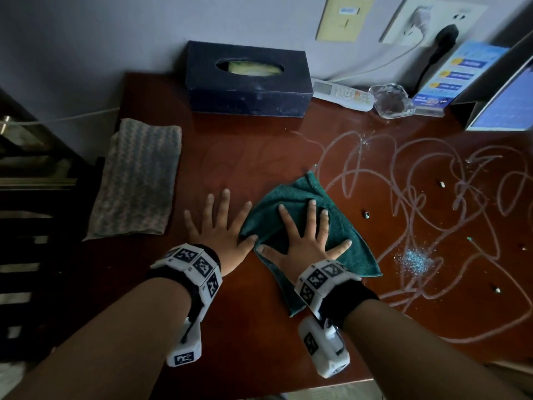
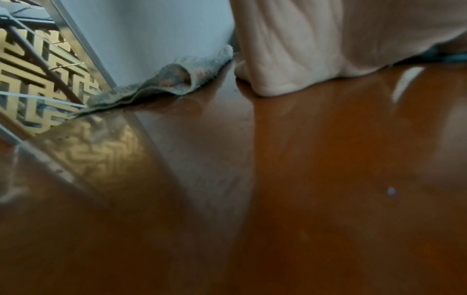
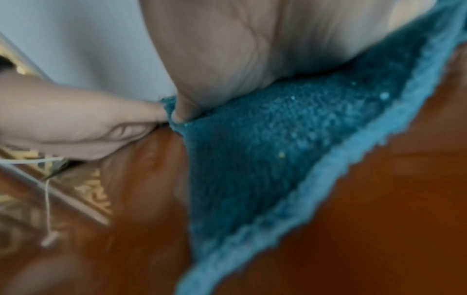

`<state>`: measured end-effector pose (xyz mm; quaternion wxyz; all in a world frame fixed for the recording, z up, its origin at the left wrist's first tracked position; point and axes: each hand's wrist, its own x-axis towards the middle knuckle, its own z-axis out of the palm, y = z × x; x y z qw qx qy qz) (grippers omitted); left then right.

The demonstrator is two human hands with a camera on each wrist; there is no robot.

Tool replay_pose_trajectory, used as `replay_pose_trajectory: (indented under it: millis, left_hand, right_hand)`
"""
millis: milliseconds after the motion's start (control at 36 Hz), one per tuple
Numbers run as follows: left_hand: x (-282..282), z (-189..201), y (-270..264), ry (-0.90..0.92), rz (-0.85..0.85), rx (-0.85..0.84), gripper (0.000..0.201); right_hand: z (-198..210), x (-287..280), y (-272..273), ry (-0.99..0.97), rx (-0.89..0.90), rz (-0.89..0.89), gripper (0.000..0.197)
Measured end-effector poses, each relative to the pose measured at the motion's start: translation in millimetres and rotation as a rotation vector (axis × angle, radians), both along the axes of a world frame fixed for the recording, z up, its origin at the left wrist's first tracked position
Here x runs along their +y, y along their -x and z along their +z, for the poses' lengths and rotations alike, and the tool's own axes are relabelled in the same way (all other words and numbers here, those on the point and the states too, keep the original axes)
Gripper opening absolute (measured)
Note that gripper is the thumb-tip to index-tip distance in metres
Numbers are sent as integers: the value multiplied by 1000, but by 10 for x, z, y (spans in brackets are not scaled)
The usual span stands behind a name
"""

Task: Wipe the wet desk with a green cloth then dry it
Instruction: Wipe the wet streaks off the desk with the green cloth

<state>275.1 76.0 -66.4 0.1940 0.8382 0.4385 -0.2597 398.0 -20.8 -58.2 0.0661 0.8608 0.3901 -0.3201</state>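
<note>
A crumpled green cloth [image 1: 291,197] lies near the middle of the dark red wooden desk [image 1: 245,157]. My right hand [image 1: 302,229] presses flat on the green cloth [image 3: 252,159] with its fingers spread. My left hand [image 1: 219,217] lies flat on the bare desk just left of it, fingers spread, its thumb touching the cloth's left edge. Pale looping smears [image 1: 432,197] and a patch of glittery specks [image 1: 415,259] cover the desk's right half. A folded grey striped cloth [image 1: 135,180] lies at the desk's left edge, also visible in the left wrist view as a grey cloth [image 2: 164,83].
A dark tissue box [image 1: 248,79] stands at the back against the wall. To its right lie a white remote [image 1: 343,95], a glass dish [image 1: 392,102], a blue leaflet [image 1: 455,73] and a slanted card stand [image 1: 504,96]. Small crumbs [image 1: 367,215] dot the right side.
</note>
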Motion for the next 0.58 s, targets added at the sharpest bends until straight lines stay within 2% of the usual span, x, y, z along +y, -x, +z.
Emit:
replay_pose_trajectory:
  millis: [83,250,361,417,500,583]
  left_hand:
    - [13,-5,-6,19,7,5,61]
    - [25,1,3,35,-28,50,72]
    - [25,28,-8,40,-27,74,73]
    - [28,46,-14,59,-22,81,73]
    - [25,64,-12,67,-17,85,73]
    - [27,72,-9,69,-12,72,73]
  right_hand:
    - [-5,129,-71,-8,-3,-36,86]
    - [26,372,-99,-18,7,-156,85]
    - [157,347,-183,20,85,-111,85]
    - [241,309,-285,31,28,0,80]
    - [338,249,-425,-54,-141,293,71]
    - [311,221,-537,-181,-127,591,70]
